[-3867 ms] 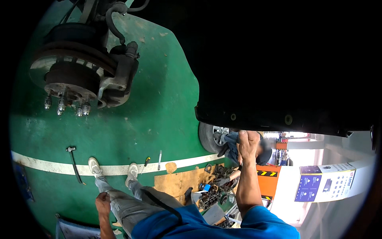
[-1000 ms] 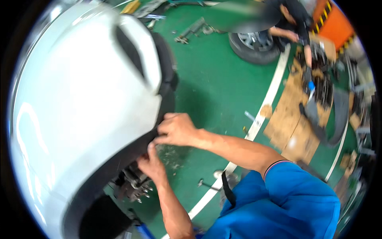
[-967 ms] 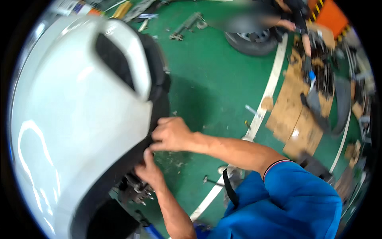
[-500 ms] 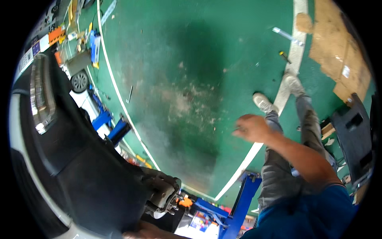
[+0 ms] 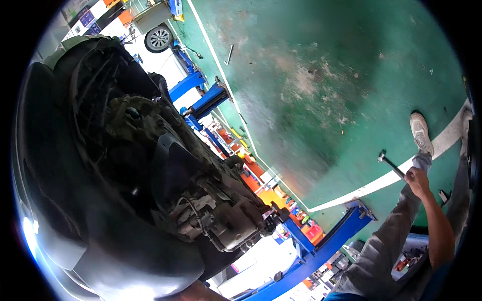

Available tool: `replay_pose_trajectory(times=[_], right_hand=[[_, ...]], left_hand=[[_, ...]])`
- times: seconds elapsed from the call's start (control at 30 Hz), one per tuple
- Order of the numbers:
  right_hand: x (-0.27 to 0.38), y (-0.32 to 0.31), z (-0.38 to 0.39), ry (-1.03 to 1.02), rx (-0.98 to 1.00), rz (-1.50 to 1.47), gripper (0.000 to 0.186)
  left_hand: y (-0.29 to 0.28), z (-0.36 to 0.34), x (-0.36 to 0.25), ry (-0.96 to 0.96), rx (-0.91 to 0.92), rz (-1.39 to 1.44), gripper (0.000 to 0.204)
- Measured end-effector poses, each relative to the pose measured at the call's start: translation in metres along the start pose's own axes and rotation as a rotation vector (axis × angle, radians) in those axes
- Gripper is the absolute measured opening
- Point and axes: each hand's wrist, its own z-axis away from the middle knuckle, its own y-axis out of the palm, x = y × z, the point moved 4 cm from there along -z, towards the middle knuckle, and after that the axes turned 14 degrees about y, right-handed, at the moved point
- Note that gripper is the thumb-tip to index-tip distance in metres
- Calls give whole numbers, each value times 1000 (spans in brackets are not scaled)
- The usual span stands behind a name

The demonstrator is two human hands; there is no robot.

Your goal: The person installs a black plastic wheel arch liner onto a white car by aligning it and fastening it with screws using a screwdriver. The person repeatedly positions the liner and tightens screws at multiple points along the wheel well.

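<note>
My right hand [image 5: 416, 181] is closed around the handle of a ratchet wrench [image 5: 393, 166], a dark tool with a metal head. It hangs over the green floor in front of my leg. Only a piece of my left forearm [image 5: 203, 292] shows at the lower edge, against the car's body; the left hand itself is hidden. A dark car [image 5: 90, 200] fills the left side, its underside exposed. Grimy metal housings [image 5: 233, 226] with a hose sit at the lower end of that opening.
A blue lift post [image 5: 321, 256] runs along the bottom. Farther off, blue lift arms [image 5: 208, 100] stand near another car's wheel [image 5: 158, 38]. An L-shaped metal bar [image 5: 229, 54] lies on the floor. A tray of tools [image 5: 409, 256] is beside my legs.
My view has swung left toward the car, showing more of its underside. My right hand appears farther right, and the ratchet wrench in it is now plain to see.
</note>
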Motion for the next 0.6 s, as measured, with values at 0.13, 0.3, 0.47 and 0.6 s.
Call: replay_pose_trajectory(times=[0.13,0.3,0.47,0.6], right_hand=[[-6,5,-19,-33,-19,-133,20],[15,-7,-22,-30,14,-226,20],[24,-7,-28,-46,33,-241,18],[64,-10,-19,-50,106,-226,19]], left_hand=[[4,8,-8,-29,-16,9,96],[6,13,-15,-53,-4,7,95],[6,18,-22,-74,5,-7,94],[5,16,-25,-76,14,-17,93]])
